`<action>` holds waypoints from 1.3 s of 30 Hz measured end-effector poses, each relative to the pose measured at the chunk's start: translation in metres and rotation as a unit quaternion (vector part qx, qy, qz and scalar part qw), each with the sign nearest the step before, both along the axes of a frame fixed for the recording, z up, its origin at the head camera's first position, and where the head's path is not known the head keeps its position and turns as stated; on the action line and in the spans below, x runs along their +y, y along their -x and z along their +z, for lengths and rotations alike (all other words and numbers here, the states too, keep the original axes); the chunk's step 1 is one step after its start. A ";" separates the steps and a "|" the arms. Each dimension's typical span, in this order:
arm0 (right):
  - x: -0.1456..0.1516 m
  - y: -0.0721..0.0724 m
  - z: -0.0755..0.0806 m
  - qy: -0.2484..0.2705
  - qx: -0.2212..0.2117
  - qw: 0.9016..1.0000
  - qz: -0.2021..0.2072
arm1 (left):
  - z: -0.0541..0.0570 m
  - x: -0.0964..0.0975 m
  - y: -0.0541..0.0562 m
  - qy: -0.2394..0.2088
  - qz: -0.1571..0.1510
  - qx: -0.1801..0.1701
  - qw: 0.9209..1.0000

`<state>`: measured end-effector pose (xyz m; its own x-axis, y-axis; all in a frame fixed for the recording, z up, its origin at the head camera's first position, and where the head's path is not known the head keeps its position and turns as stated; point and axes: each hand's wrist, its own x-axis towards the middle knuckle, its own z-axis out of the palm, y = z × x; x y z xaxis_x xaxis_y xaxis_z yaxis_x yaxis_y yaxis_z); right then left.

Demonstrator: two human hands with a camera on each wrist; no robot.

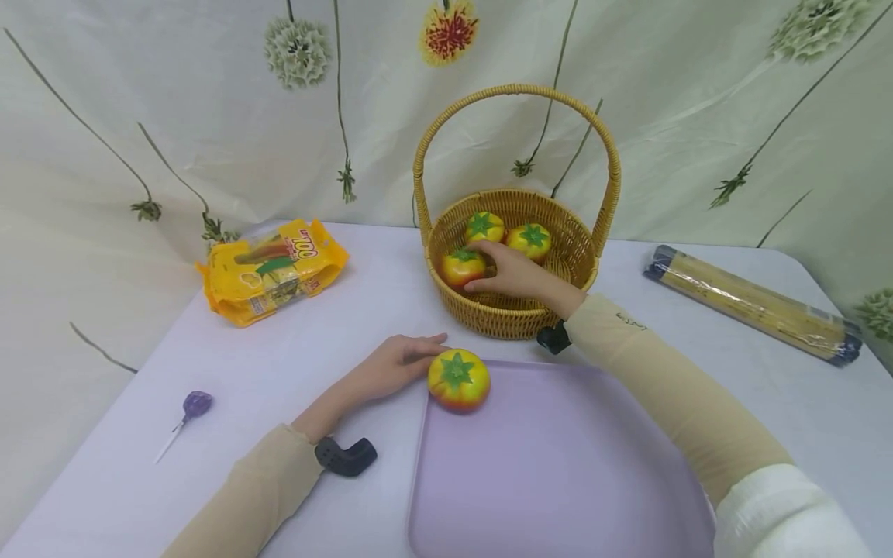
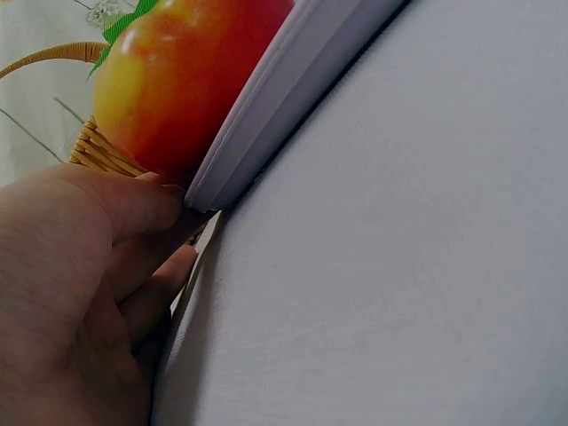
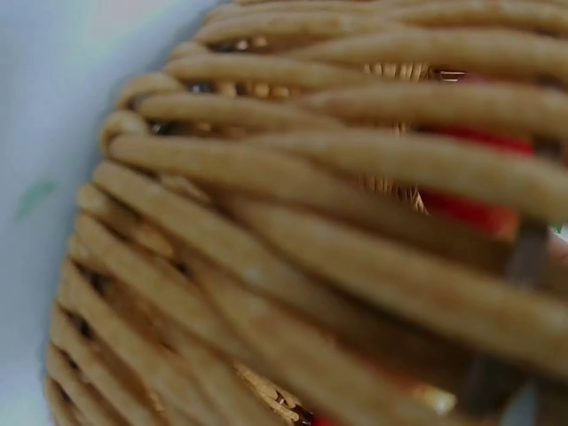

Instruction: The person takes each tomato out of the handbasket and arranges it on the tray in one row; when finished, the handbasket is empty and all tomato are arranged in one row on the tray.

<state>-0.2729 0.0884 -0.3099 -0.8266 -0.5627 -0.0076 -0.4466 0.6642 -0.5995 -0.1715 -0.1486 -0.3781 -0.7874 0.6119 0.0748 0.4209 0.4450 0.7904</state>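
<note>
My right hand (image 1: 512, 273) reaches into the wicker basket (image 1: 498, 322), thumb and fingers around the right side of a yellow-red tomato (image 1: 460, 270) with a green star-shaped top. Two more tomatoes, one at the back (image 1: 484, 226) and one to the right (image 1: 530, 240), sit beside it. Another tomato (image 1: 459, 381) rests on the far left corner of the lilac tray (image 1: 558, 457). Beside that corner lies my left hand (image 1: 398, 366), its fingertips right at the tomato and tray edge. Basket weave (image 3: 266, 195) fills the right wrist view, hiding the right hand there.
A yellow snack bag (image 1: 275, 267) stands at the back left, and a purple lollipop (image 1: 197, 404) lies at the left. On the back right is a wrapped bamboo roll (image 1: 753, 302). The basket's tall handle (image 1: 516, 90) arches above the right hand.
</note>
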 end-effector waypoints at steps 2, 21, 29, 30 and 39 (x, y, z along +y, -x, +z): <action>0.000 0.000 0.000 0.002 -0.003 1.000 -0.002 | 0.000 0.000 0.000 0.000 -0.001 0.002 1.000; -0.003 0.001 -0.002 -0.009 0.006 1.000 0.006 | 0.000 -0.002 0.000 -0.003 -0.001 -0.001 1.000; -0.002 -0.002 0.001 0.009 0.016 1.000 -0.010 | 0.002 -0.001 0.000 0.001 -0.004 0.011 1.000; -0.002 -0.003 0.002 0.013 0.021 1.000 -0.010 | 0.002 -0.001 0.000 0.001 -0.004 0.012 1.000; 0.002 -0.005 0.007 0.040 0.033 0.999 -0.017 | 0.001 -0.001 -0.001 -0.006 -0.009 0.017 1.000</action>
